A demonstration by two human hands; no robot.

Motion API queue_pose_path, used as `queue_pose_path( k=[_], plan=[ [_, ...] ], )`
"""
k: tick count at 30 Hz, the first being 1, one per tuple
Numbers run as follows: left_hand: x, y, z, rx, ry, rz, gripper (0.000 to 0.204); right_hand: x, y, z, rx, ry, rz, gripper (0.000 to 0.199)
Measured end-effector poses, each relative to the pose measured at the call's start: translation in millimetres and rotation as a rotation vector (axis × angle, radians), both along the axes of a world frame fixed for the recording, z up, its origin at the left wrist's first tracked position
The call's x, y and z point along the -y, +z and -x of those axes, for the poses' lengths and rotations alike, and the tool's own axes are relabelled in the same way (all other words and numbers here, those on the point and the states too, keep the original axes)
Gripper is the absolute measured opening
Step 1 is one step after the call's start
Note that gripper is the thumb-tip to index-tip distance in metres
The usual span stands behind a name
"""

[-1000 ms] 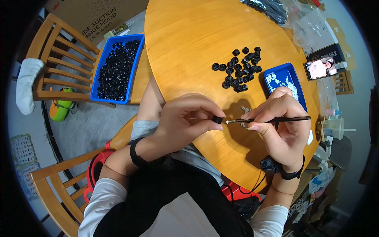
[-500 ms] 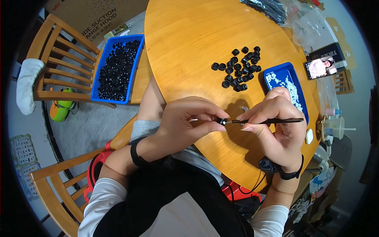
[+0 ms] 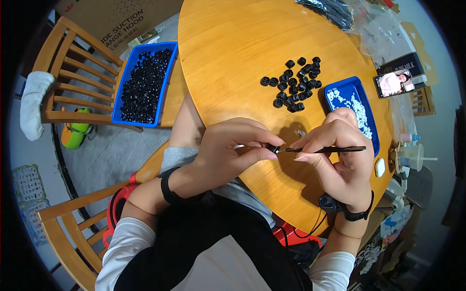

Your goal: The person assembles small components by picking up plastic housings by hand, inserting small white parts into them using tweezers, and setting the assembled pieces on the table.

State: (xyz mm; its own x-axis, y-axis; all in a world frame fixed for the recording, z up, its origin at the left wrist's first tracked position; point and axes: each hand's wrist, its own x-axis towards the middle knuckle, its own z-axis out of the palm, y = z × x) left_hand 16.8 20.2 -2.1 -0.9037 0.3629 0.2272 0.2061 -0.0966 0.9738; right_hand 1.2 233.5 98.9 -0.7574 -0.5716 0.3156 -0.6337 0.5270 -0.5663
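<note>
Above the table's (image 3: 228, 58) near edge, the left hand (image 3: 221, 145) pinches a small black piece (image 3: 273, 148) between thumb and fingertips, its right-facing end exposed, presumably for access. The right hand (image 3: 345, 160) is closed pen-fashion on a slim dark tool (image 3: 340, 149), apparently for fine control; whether its tip touches the piece is unclear. Loose black pieces (image 3: 302, 87) lie beyond; a blue tray (image 3: 353, 86) of white bits (image 3: 360, 116) sits beside the right hand, seemingly for easy reach.

Left hand (image 3: 218, 145) pinches a small black piece (image 3: 273, 148)
</note>
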Motion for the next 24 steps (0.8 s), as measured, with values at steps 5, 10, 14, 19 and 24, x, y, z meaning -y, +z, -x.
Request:
queue_pose_path(
  k=[5,10,14,19,24],
  plan=[
    [-0.4,0.0,-0.4,0.01,0.008,0.001,0.024,-0.2,1.0,0.7,-0.004,0.015,-0.016,0.019],
    [-0.4,-1.9,-0.3,-0.042,0.024,0.031,0.023,0.6,0.5,0.2,-0.007,0.015,-0.023,0.019],
    [0.7,-4.3,0.9,-0.116,0.016,0.047,0.022,1.1,1.2,0.5,-0.015,0.039,-0.048,0.018],
    [2.3,-4.3,-1.7,0.1,-0.02,-0.013,0.022,1.7,-1.0,-0.3,0.008,0.007,0.033,0.017],
    [2.5,-1.8,-2.4,0.168,-0.051,-0.066,0.022,-0.1,-0.9,-0.5,0.027,-0.003,0.092,0.017]
  ],
)
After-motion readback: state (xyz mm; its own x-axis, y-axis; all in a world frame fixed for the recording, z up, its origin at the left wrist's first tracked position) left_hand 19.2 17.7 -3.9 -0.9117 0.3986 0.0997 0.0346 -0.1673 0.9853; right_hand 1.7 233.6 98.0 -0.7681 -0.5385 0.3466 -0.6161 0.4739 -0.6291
